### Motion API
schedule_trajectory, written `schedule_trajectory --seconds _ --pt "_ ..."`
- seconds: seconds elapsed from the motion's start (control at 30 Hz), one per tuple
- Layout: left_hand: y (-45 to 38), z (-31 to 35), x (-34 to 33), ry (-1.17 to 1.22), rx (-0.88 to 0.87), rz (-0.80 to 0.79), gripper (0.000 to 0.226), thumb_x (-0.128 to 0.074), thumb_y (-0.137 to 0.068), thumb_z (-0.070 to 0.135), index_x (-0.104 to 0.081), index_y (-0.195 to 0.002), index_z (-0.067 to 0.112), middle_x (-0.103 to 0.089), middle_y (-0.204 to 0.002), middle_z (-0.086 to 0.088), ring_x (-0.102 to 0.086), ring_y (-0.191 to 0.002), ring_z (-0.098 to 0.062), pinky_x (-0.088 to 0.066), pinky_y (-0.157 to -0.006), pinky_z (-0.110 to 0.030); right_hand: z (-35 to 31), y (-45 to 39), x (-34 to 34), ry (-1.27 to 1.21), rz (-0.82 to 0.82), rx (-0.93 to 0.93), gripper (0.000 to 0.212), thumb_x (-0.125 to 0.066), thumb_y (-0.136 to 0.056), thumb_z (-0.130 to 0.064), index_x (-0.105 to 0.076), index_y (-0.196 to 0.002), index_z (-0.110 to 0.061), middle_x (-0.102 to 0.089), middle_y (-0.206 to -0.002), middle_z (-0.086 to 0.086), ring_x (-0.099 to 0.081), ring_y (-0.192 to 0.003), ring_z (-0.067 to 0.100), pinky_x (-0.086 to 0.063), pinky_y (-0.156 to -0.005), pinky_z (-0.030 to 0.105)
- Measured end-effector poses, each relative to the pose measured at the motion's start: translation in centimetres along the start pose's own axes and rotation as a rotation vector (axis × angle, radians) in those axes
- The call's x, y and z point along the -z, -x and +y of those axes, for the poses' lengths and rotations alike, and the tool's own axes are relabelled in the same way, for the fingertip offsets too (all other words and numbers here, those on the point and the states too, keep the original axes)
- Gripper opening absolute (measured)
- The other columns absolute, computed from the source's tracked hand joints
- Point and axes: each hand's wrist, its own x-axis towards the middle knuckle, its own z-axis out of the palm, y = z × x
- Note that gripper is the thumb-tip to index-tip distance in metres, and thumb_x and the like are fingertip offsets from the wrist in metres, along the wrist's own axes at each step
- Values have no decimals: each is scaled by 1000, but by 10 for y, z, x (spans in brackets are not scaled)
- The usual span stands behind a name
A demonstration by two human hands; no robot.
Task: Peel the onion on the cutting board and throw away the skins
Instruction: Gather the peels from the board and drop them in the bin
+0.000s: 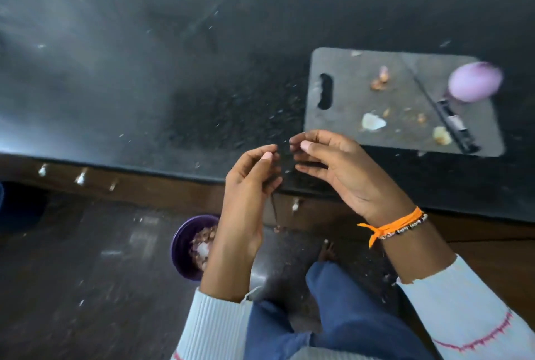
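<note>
Both hands hang in front of me at the near edge of the desk [144, 70], fingertips almost meeting. From my view the left hand [249, 194] has its fingers loosely curled, thumb near the forefinger; something thin and dark hangs below it, but I cannot tell whether it pinches that. My right hand [341, 168] is relaxed with its fingers gently bent, holding nothing I can see, an orange band [396, 225] on its wrist. The peeled purple onion [474, 81] sits at the far right corner of the grey cutting board [347, 76], just beside a black-handled knife [445, 110] lying diagonally. Skin scraps [373, 121] are scattered over the board. Down on the floor, below my left hand, a purple bowl [181, 246] holds onion skins.
</note>
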Motion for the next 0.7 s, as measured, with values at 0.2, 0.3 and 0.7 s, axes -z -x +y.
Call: schedule_trajectory --seconds 0.2,0.3,0.7 --pt "-15 -9 -83 -120 15 -178 20 -48 -95 11 -65 -90 19 -64 -91 2 -57 -82 -8 -48 -72 -16 -12 8 82 222 184 130 23 -50 -93 -7 -65 -84 -22 -66 -90 -2 -60 -85 8 -50 -87 27" --pt "-23 -21 -112 -263 -28 -214 18 -50 -94 11 -65 -90 20 -62 -84 6 -56 -79 -7 -48 -76 -19 -8 16 119 545 282 240 17 -55 -91 -9 -67 -91 -22 -66 -95 -3 -61 -87 7 -49 -85 24" --pt "-49 -54 -135 -1357 -637 -107 38 -51 -89 11 -56 -127 18 -49 -120 -11 -39 -96 -31 -32 -81 -39 27 27 160 1551 750 173 46 -60 -83 -34 -57 -119 -5 -48 -96 13 -36 -86 29 -40 -69 42"
